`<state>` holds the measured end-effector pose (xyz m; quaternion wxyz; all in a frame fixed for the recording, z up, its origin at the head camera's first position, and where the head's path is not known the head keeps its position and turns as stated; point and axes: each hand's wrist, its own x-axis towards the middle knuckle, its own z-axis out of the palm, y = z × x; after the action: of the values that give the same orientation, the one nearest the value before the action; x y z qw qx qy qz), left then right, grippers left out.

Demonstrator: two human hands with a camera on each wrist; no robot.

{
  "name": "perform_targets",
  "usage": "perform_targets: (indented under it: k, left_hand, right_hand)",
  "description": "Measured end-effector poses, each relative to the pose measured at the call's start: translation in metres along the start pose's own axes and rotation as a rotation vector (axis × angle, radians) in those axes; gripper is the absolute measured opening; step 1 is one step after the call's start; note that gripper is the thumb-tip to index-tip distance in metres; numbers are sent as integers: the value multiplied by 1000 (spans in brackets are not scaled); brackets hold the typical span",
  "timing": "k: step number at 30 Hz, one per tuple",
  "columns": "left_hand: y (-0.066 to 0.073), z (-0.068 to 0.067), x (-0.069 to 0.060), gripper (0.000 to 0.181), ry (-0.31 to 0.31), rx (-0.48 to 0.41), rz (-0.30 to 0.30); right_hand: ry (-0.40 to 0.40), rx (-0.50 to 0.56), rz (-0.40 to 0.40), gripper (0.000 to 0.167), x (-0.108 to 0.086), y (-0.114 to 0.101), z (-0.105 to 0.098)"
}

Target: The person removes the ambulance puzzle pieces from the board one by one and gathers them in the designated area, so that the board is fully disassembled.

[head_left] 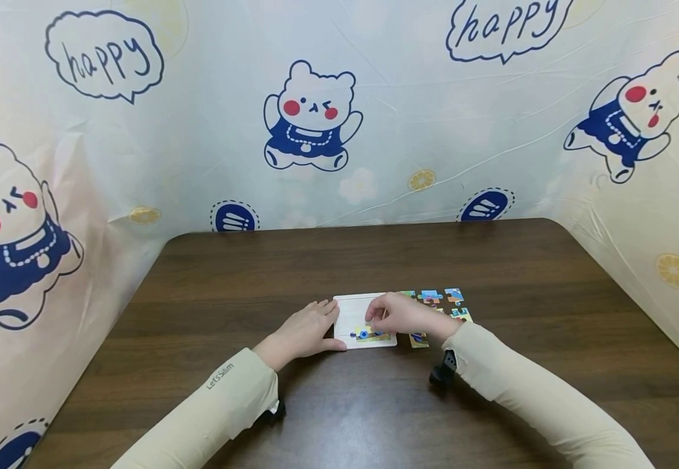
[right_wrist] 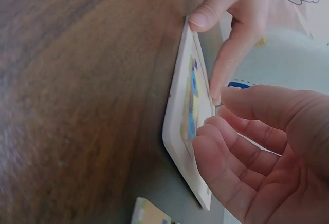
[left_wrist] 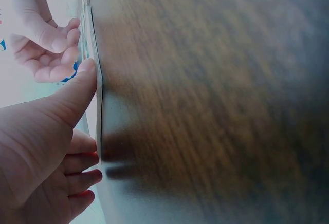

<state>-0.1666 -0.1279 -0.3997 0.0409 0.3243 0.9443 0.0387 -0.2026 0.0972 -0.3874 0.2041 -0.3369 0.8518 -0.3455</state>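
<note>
A white puzzle tray (head_left: 352, 314) lies flat on the table, with joined yellow and blue puzzle pieces (head_left: 365, 335) along its near side. My left hand (head_left: 306, 329) rests at the tray's left edge, thumb at the near corner and fingers extended along the side toward the far corner. Above the tray's right part hovers my right hand (head_left: 405, 314), its fingers loosely bent. In the right wrist view, the right hand's thumb and fingertips (right_wrist: 206, 149) stand apart, and no piece shows between them. Part of the tray is hidden under that hand.
Several loose puzzle pieces (head_left: 431, 297) lie right of the tray, some partly covered by my right forearm. One piece (right_wrist: 149, 212) shows near the tray in the right wrist view. The brown table (head_left: 245, 273) meets a printed cloth backdrop (head_left: 386, 130) behind it.
</note>
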Motion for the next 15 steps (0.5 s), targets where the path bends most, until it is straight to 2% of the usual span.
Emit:
perform_targets:
  k: [9, 15]
  left_hand:
    - [0, -1, -1, 77, 5, -3, 6]
    - [0, 0, 0, 77, 11, -6, 11]
  right_hand:
    - [21, -15, 25, 8, 4, 3, 8]
    - [6, -16, 44, 6, 5, 1, 8]
